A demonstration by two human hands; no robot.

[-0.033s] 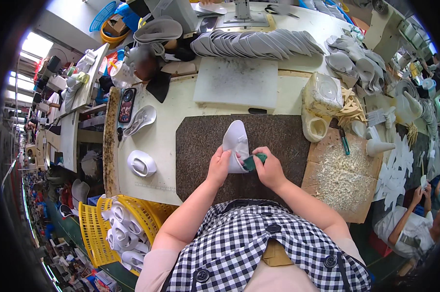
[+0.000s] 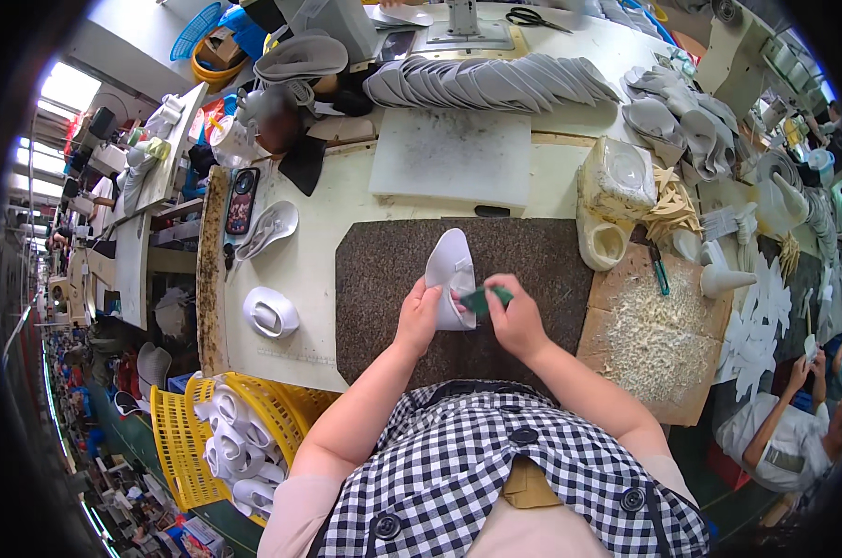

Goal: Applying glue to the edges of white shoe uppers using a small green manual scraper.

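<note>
My left hand [image 2: 420, 314] is closed round the side of a white shoe upper [image 2: 451, 260], which I hold upright above the dark speckled mat. My right hand [image 2: 517, 321] pinches a small green tool [image 2: 488, 298]. Its end meets the inside of the upper's lower opening; whether it is a brush or a scraper cannot be made out. A fingertip of my left hand shows inside that opening, beside the tool. The mat [image 2: 384, 279] lies under both hands.
Left are a phone [image 2: 241, 200], two white uppers [image 2: 270, 312] and a yellow basket [image 2: 174, 446] of white pieces. Grey-white pieces [image 2: 477, 84] line the back, with scissors [image 2: 533, 17] beyond. Right are a glue-crusted container [image 2: 616, 177] and crumb-covered cardboard [image 2: 658, 344]. A co-worker [image 2: 784, 432] sits far right.
My right hand and the green tool have shifted and tilted slightly at the upper's opening. The scissors at the back now show more clearly, as a blurred shape near them has moved off.
</note>
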